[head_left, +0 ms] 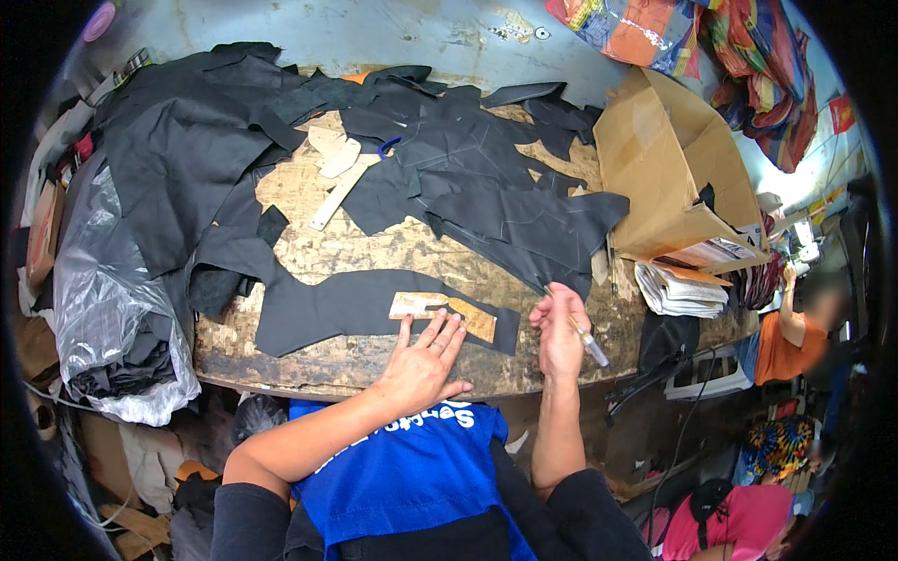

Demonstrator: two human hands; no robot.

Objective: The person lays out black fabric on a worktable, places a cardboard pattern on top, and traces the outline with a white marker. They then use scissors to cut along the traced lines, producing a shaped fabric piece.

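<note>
A long black leather piece (323,313) lies at the near edge of the worktable. On its right part rests a flat tan template (472,318) with a slot cut into it. My left hand (426,365) is stretched out, its fingertips on the template's near edge. To the right, my right hand (561,337) is closed around a slim pen (591,348) with a clear barrel. The pen's upper tip points toward the black leather sheets (524,224) beyond. Pale card templates (341,192) lie farther back, beside the blue handle of a tool (389,146).
Black leather is heaped over the worktable's (309,248) back and left side. A clear plastic bag (122,309) hangs at the left edge. An open cardboard box (655,159) and folded papers (678,288) stand at the right. A person in orange (786,346) is beyond them.
</note>
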